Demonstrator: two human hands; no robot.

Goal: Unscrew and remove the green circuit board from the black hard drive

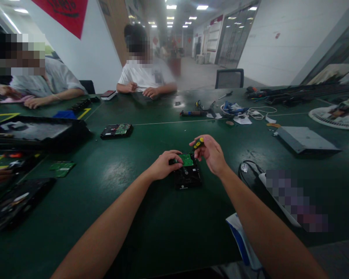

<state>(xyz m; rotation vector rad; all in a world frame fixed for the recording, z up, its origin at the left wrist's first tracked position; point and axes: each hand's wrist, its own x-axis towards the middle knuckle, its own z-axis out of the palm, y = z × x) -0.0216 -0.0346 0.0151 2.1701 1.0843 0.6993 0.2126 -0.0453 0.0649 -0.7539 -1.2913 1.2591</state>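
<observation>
A black hard drive (189,179) lies on the table in front of me, its green circuit board (187,159) facing up at the far end. My left hand (166,164) grips the drive's left edge, thumb and fingers curled over it beside the board. In my right hand (211,154) is a screwdriver with a yellow and black handle (198,143), pinched between the fingers above the drive's far right corner. The screwdriver's tip is hard to make out, so I cannot tell whether it touches a screw.
Another hard drive (116,131) and a loose green circuit board (62,168) lie to the left, near a black tray (37,130). Rightward are a grey metal box (308,139), a cable (246,164) and tangled wires (234,109). Two people sit across the green table (151,240).
</observation>
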